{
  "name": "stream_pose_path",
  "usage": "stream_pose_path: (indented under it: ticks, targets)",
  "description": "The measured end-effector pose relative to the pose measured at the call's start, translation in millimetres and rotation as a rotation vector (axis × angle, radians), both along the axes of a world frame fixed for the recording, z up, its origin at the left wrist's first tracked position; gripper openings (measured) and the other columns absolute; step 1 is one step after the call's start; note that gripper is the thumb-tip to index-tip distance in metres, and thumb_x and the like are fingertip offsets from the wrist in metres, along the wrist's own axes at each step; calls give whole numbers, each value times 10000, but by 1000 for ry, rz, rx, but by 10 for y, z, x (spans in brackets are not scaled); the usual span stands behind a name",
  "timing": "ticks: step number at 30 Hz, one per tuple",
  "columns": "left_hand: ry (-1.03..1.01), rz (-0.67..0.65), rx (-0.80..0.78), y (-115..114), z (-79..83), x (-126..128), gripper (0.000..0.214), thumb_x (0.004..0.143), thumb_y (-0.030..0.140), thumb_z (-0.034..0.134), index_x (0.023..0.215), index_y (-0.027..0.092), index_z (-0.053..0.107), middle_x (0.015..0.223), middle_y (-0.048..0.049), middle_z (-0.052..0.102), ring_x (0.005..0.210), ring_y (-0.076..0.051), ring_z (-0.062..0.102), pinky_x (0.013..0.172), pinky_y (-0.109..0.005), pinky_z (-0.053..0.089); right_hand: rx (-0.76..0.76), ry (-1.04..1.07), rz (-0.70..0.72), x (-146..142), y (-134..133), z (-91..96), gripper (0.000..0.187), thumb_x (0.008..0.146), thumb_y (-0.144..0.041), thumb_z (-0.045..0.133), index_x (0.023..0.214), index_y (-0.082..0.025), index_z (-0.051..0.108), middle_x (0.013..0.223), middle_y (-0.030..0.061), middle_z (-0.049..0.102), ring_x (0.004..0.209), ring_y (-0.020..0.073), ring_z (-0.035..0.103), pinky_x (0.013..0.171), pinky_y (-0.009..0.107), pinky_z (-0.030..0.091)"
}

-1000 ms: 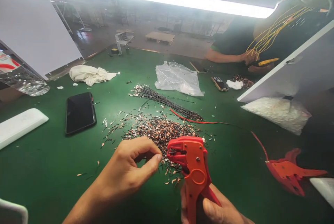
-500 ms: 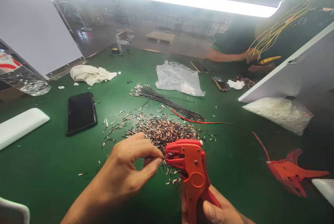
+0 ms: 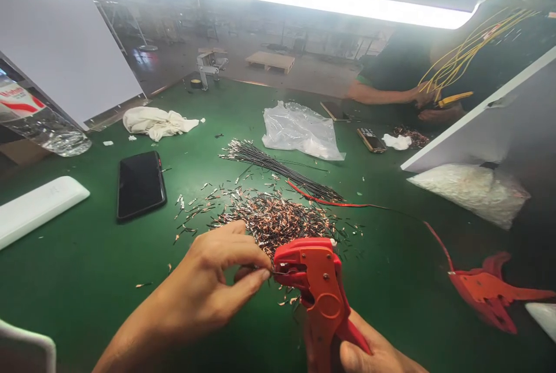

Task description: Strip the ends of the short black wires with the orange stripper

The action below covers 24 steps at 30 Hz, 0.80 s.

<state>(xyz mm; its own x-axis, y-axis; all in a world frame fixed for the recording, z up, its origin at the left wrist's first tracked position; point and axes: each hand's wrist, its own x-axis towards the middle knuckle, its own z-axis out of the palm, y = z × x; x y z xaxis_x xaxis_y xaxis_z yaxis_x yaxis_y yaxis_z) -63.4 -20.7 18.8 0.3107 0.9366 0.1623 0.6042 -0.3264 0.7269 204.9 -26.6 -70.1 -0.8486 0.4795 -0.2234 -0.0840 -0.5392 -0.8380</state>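
Between thumb and forefinger, my left hand (image 3: 217, 280) pinches a thin dark wire (image 3: 274, 272), whose end reaches into the jaws of the wire stripper. My right hand (image 3: 369, 350) is wrapped round the handles of that red and orange wire stripper (image 3: 324, 292), held upright with its jaws facing left. Behind the tool lies a heap of short black and copper wire offcuts (image 3: 282, 219). Beyond the heap is a bundle of black wires (image 3: 282, 171) with bare, silvery ends. A red strip (image 3: 321, 201) rests beside the bundle.
A second red wire stripper (image 3: 490, 289) lies at right. Around the green table (image 3: 87, 269) are a phone (image 3: 141, 186), a white cloth (image 3: 158, 123), a clear plastic bag (image 3: 302, 130), a filled bag (image 3: 473, 190) and a bottle (image 3: 43, 115). Across the table, another person's hands (image 3: 428, 98) hold yellow wires.
The stripper's jaws sit slightly lower, with the wire still between them. My left hand keeps its pinch. The whole view has shifted a little.
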Motion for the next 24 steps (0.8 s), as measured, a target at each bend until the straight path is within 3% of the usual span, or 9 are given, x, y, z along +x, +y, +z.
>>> stream_pose_path:
  ticks: [4, 8, 12, 15, 18, 21, 24]
  targets:
    - [-55, 33, -64, 13, 47, -15, 230, 844, 143, 533, 683, 197, 687, 597, 22, 594, 639, -135, 480, 618, -252, 376, 9, -20, 25, 27, -32, 40, 567, 843, -620, 670, 1097, -120, 585, 829, 38, 568, 679, 129, 446, 576, 238, 309]
    - [-90, 14, -130, 39, 58, 0, 228, 834, 181, 531, 674, 195, 693, 605, 21, 580, 628, -128, 484, 610, -245, 378, -13, 24, -38, 20, -58, 1, 529, 846, -591, 679, 1073, -123, 579, 782, 14, 534, 644, 113, 418, 559, 230, 292]
    - [-103, -6, -180, 58, 37, 11, 211, 818, 211, 540, 663, 197, 681, 610, 22, 566, 642, -136, 503, 629, -255, 395, -2, -7, 38, -6, -46, 20, 547, 831, -624, 686, 1040, -130, 575, 806, 16, 502, 664, 119, 379, 564, 232, 285]
    - [-148, -7, -234, 52, 22, 7, 157, 797, 218, 559, 689, 207, 673, 656, 31, 619, 694, -145, 558, 850, -326, 447, -16, 15, 2, -22, -48, 39, 604, 792, -642, 717, 1083, -140, 549, 780, -6, 467, 643, 113, 339, 558, 233, 269]
    - [-167, -3, -257, 45, 23, 3, 132, 795, 208, 559, 709, 212, 659, 693, 40, 664, 717, -146, 589, 1037, -390, 374, 10, -28, -26, -14, -67, 12, 569, 815, -612, 706, 1095, -145, 539, 793, -2, 459, 660, 119, 345, 563, 234, 269]
    - [-114, -9, -234, 50, 33, -2, 144, 797, 197, 563, 681, 207, 647, 677, 29, 640, 719, -156, 581, 875, -325, 451, 82, -46, -7, -2, -81, -26, 528, 820, -639, 679, 965, -150, 545, 768, -7, 437, 654, 115, 323, 556, 236, 254]
    - [-70, -13, -232, 60, 39, -11, 164, 803, 197, 574, 654, 194, 641, 675, 22, 597, 713, -153, 569, 717, -270, 439, 119, -57, -25, -15, -79, -39, 505, 827, -640, 667, 892, -153, 549, 729, -21, 409, 620, 100, 305, 524, 225, 239]
